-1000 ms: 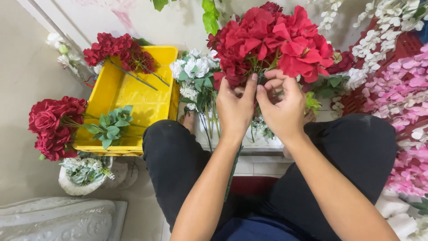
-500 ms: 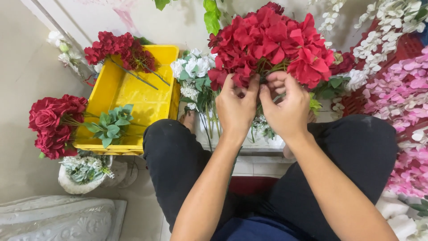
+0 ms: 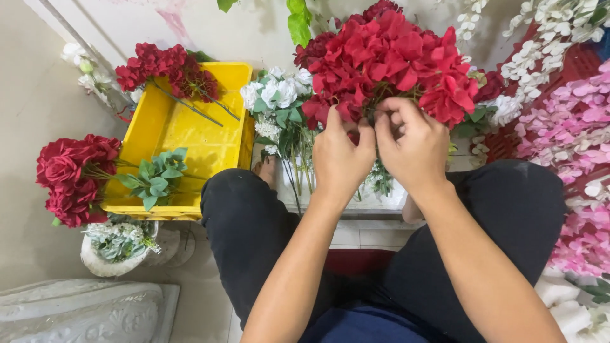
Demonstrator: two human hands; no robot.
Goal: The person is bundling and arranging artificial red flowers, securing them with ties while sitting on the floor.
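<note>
Both hands crept deeper under the red flower bunch (image 3: 387, 60) since a sec ago: left hand (image 3: 342, 157) & right hand (image 3: 413, 149) pressed together, pinching its stems top-centre, blooms up (steadier grip). Yellow crate (image 3: 184, 136) sits left.

Floor (image 3: 32, 127): plain beige surface, evenly lit, no hard shadows. Wall (image 3: 190, 25): pale, with faint pink marking near the top edge. A yellow plastic crate (image 3: 190, 133) stands on the floor at the left, against the wall. Dark red rose bunches (image 3: 73, 174) rest on its near left corner; a second red bunch (image 3: 165, 67) lies across its far rim. A white ornamental pot (image 3: 114, 251) stands just below the crate. A white carved moulding (image 3: 82, 311) lies at the lower left. Pink blossom sprays (image 3: 565, 127) fill the right side.
</note>
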